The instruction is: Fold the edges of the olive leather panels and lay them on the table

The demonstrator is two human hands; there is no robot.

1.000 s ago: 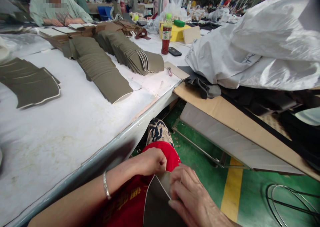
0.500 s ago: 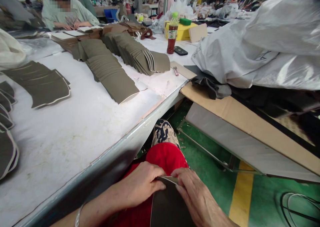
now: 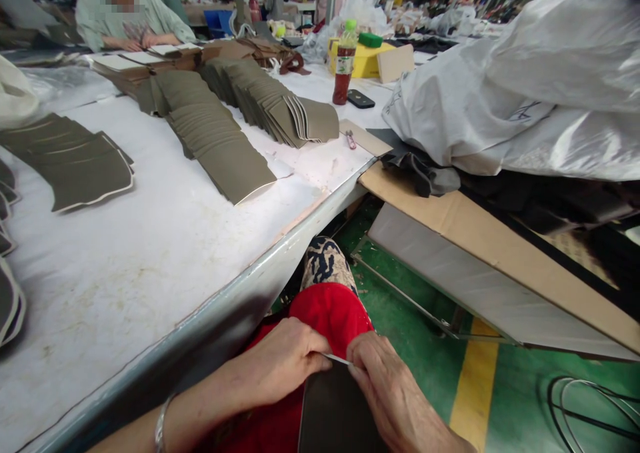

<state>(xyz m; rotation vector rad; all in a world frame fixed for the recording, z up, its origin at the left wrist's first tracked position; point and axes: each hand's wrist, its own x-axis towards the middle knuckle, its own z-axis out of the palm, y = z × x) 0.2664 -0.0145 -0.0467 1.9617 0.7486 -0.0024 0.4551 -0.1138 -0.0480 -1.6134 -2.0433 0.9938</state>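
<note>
A dark olive-grey sheet piece (image 3: 337, 413) with a pale edge lies over my lap, above a red cloth (image 3: 327, 310). At its upper edge my left hand (image 3: 285, 356) pinches the left part between thumb and fingers. Close by on the right, my right hand (image 3: 385, 386) grips the same edge, and a short pale stretch of it shows between the two hands. The sheet's lower end runs out of view. On the white table to my left, overlapping rows of similar olive pieces (image 3: 225, 150) are fanned out.
More olive pieces (image 3: 93, 166) lie at the table's left. Farther back stand a drink bottle (image 3: 344, 66), a phone (image 3: 360, 98) and a yellow box (image 3: 367, 60). A large plastic-wrapped bundle (image 3: 525, 86) rests on cardboard (image 3: 450, 213) at right. A person (image 3: 130, 20) sits across the table.
Both hands keep hold of the sheet's edge. My right hand's fingers have bent more tightly over it, and the edge between the hands now looks thinner. The view has shifted slightly.
</note>
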